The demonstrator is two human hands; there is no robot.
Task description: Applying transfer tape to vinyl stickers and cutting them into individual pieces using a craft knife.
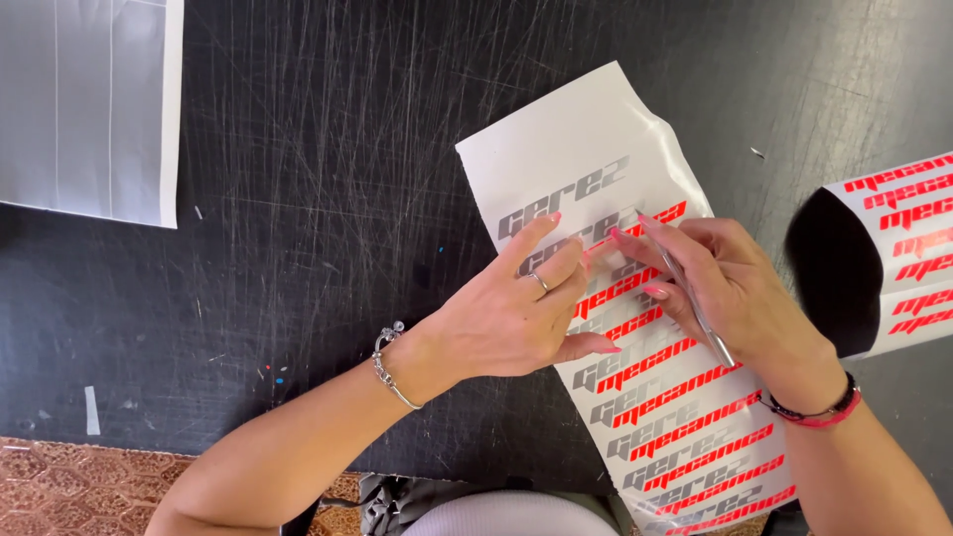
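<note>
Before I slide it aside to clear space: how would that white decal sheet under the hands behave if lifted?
The decal sheet is probably floppy: its top right edge already curls off the black table. It looks thin and light, and its glossy face may be slippery. The left hand presses it flat.

grey sheet (89,104), curled sticker roll (874,258), scratched black mat (328,199)

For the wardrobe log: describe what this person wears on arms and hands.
Both forearms are bare, no sleeves. The left hand has a silver ring and a silver chain bracelet at the wrist. The right hand has a red-and-black wristband. Nails are long and pink.
</note>
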